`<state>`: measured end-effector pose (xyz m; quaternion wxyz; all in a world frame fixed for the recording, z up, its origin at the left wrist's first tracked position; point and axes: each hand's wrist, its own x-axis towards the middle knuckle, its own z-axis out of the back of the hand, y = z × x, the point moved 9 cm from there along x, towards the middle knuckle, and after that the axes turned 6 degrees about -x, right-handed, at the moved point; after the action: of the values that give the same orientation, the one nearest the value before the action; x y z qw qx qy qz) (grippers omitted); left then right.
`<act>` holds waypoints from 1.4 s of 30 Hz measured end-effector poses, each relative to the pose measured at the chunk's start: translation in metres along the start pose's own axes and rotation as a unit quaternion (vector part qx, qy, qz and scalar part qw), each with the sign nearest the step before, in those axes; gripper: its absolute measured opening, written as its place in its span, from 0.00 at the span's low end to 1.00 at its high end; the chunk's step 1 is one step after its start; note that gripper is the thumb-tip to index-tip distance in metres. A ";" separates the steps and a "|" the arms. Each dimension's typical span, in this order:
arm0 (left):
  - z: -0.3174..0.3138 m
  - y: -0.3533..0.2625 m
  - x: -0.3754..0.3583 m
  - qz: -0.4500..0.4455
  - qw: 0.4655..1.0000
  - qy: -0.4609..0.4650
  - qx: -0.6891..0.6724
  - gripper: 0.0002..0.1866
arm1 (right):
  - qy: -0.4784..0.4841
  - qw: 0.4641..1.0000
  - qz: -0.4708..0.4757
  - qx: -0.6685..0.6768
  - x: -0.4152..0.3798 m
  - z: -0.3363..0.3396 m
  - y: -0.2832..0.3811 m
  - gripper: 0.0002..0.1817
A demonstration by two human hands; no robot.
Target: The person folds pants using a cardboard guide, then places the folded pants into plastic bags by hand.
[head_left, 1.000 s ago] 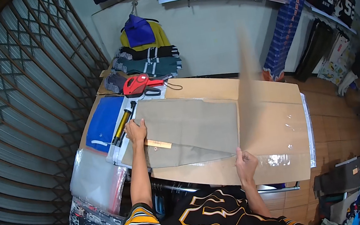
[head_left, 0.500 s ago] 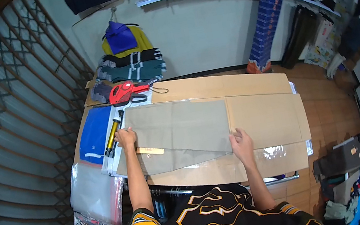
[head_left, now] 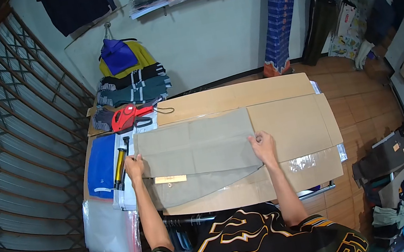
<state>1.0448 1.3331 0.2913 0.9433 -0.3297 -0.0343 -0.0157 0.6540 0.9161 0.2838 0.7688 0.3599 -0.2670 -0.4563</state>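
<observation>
Khaki trousers (head_left: 195, 146), folded into a long flat shape, lie across the cardboard tabletop. On their near left part are a tan paper label (head_left: 170, 179) and a small round button. My left hand (head_left: 135, 167) is closed on the left edge of the trousers, its fingertips partly hidden. At the opposite end, my right hand (head_left: 264, 147) pinches the right edge between thumb and fingers. Just left of my left hand lies a yellow and black hand pump (head_left: 120, 168).
A red tagging tool (head_left: 125, 118) with a black handle sits at the back left. Beside the pump are a blue packet (head_left: 103, 167) and clear plastic bags (head_left: 110, 231). Folded clothes (head_left: 139, 91) are piled behind. A metal folding gate (head_left: 18, 158) stands at the left.
The camera view has shifted. The upper layer of the trousers now lies straighter, with its near edge running level above the label. Both hands stay at the two ends.
</observation>
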 end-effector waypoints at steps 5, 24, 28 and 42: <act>-0.009 -0.044 -0.046 -0.034 0.994 0.091 -0.051 0.18 | -0.020 0.999 -0.034 -0.030 0.015 0.043 -0.049 0.16; -0.065 -0.086 -0.111 -0.030 0.993 0.104 -0.046 0.18 | -0.036 0.996 -0.043 -0.073 0.047 0.123 -0.093 0.18; -0.070 -0.087 -0.116 -0.025 0.988 0.129 -0.082 0.20 | -0.047 0.995 -0.053 -0.073 0.052 0.132 -0.094 0.17; -0.085 -0.083 -0.135 -0.014 0.974 0.098 -0.202 0.21 | -0.049 0.993 -0.042 -0.101 0.064 0.149 -0.106 0.18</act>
<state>0.9104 1.2155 0.2663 0.8557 -0.5097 0.0576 -0.0681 0.5182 0.7788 0.2941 0.7673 0.2681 -0.2416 -0.5301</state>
